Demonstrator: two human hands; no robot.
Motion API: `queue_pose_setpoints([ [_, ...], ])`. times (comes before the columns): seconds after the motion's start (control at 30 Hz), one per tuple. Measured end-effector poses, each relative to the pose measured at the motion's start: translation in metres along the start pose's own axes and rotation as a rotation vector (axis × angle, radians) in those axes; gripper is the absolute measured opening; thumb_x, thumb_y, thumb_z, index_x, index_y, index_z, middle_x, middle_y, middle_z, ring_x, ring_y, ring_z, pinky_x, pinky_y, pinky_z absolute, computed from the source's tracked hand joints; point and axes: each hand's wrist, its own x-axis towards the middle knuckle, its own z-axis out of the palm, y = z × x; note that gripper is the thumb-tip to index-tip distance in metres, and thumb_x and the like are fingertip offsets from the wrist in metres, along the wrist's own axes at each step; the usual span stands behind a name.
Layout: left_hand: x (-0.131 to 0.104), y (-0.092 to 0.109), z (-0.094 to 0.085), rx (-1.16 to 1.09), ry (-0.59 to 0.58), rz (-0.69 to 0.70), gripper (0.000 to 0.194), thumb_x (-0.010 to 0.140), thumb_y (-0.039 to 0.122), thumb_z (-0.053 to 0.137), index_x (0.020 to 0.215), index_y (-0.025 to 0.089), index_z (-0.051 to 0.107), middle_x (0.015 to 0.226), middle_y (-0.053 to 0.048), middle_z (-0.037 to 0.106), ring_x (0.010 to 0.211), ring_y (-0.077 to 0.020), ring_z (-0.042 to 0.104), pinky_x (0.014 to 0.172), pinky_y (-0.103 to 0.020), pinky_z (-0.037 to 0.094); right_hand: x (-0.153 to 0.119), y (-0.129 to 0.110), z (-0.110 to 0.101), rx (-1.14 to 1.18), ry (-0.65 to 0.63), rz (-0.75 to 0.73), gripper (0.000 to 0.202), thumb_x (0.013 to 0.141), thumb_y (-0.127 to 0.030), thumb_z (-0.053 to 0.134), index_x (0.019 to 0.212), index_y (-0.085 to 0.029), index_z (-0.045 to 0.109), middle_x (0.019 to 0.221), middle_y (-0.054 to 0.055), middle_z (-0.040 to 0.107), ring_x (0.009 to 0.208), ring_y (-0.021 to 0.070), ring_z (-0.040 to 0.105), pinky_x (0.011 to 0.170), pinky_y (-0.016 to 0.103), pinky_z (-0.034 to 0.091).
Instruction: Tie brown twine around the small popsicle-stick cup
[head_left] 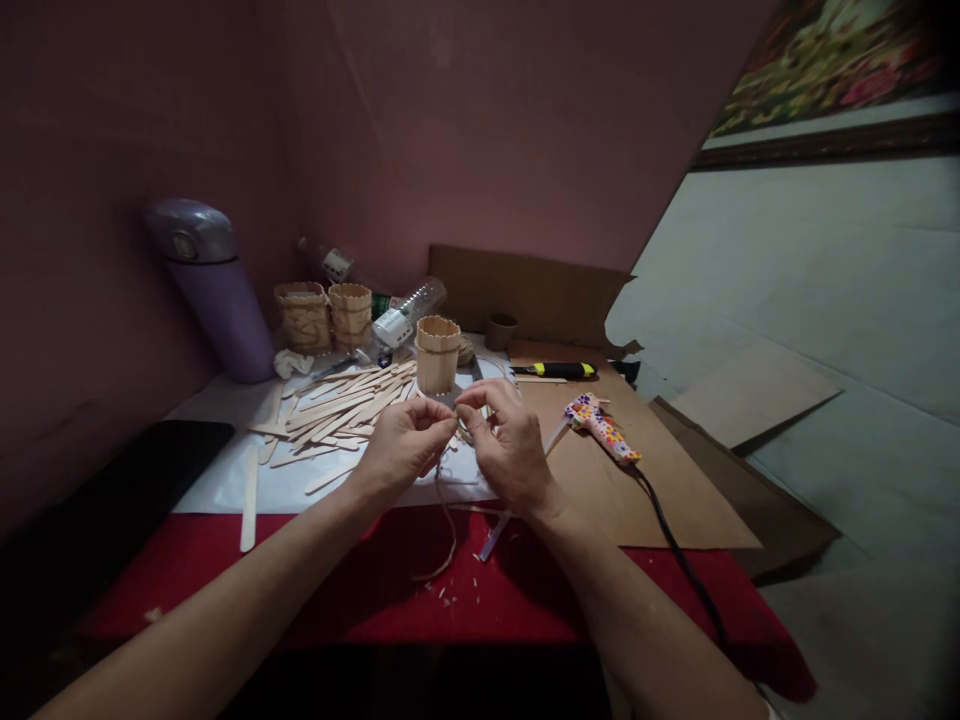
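My left hand (405, 440) and my right hand (510, 440) meet above the front of the white sheet, thumbs and fingertips pinched close together. Between them they hold a thin length of twine (453, 522), whose loose end hangs down in a curve onto the red cloth. The part right at the fingertips is mostly hidden. Just behind my hands stands an upright cup made of wooden craft sticks (437, 358) with a cord band around it. Left of it lies a loose pile of craft sticks (352, 405).
A flowery hot glue gun (602, 428) with a black cord and a utility knife (559, 370) lie on cardboard (660, 480) at right. Two stick-covered cups (351, 316), plastic bottles (405, 318) and a purple tumbler (221, 300) stand at back left. A dark phone-like slab (176, 450) lies left.
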Motion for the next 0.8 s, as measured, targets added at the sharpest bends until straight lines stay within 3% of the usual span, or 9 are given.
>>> queue_pose_setpoints([
  [0.47, 0.0024, -0.0044, 0.0001, 0.074, 0.014, 0.019, 0.021, 0.064, 0.031, 0.067, 0.064, 0.013, 0.057, 0.038, 0.007, 0.045, 0.030, -0.0037, 0.032, 0.030, -0.017, 0.022, -0.0042, 0.0077, 0.0082, -0.201, 0.018, -0.164, 0.016, 0.082, -0.007, 0.045, 0.078, -0.019, 0.054, 0.089, 0.007, 0.057, 0.087, 0.0199, 0.051, 0.076, 0.032, 0.042],
  [0.8, 0.0040, -0.0078, -0.0013, 0.144, 0.029, 0.009, 0.016, 0.064, 0.027, 0.064, 0.062, 0.014, 0.055, 0.038, 0.008, 0.045, 0.030, -0.0032, 0.032, 0.033, -0.018, 0.022, -0.0039, 0.0084, 0.0067, -0.298, 0.000, -0.161, 0.015, 0.082, -0.008, 0.045, 0.080, -0.019, 0.055, 0.087, 0.007, 0.058, 0.087, 0.0213, 0.051, 0.077, 0.034, 0.043],
])
